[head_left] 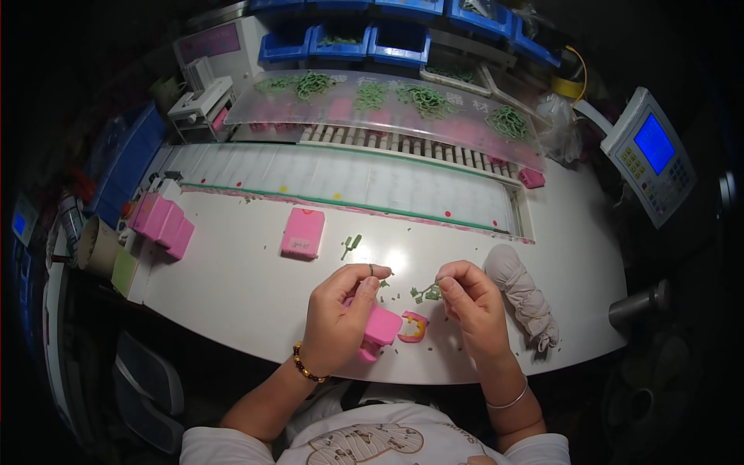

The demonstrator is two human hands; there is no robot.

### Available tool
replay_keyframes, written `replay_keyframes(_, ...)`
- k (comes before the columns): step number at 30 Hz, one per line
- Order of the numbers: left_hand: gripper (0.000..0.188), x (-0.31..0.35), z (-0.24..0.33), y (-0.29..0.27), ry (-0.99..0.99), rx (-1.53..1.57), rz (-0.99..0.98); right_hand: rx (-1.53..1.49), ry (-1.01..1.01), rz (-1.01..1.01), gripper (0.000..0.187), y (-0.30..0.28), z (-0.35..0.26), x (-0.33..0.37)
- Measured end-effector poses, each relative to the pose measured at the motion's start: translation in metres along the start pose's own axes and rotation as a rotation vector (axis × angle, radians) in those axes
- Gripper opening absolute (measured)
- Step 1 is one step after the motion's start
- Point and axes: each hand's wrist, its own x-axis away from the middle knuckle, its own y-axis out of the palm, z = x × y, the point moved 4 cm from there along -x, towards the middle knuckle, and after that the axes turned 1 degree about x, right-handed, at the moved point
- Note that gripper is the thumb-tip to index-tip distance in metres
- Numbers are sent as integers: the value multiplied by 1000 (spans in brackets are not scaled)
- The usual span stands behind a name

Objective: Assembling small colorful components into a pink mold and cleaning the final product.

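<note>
My left hand (335, 310) has thumb and forefinger brought together at a small thin green piece (372, 270), whose shape I cannot make out. Between the fingertips of my right hand (474, 302) is a branched green wax piece (426, 294). A pink rubber mould block (381, 324) lies under and beside my left hand, partly covered by it. Right next to that sits a small pink mould part with yellow inside (414, 327). Tiny green crumbs lie scattered around both hands. Farther off on the white table rests a loose green forked piece (351, 246).
A labelled pink block (303, 232) and stacked pink blocks (163, 223) stand to the left. A tied whitish cloth bundle (521, 296) lies right. Behind are a roller strip (403, 145), a clear shelf with green clusters (372, 96), blue bins (399, 44) and a control panel (653, 155).
</note>
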Motion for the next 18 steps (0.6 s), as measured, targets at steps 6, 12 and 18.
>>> replay_keyframes(6, 21, 2, -10, 4, -100, 63, -65, -94, -5, -9, 12, 4, -1, 1)
replay_keyframes(12, 19, 4, -11, 8, -104, 65, -99, -217, 48, -36, 11, 5, 3, 2)
replay_keyframes(18, 19, 6, -9, 9, -126, 70, -131, -270, 91, -47, 12, 7, 8, 2)
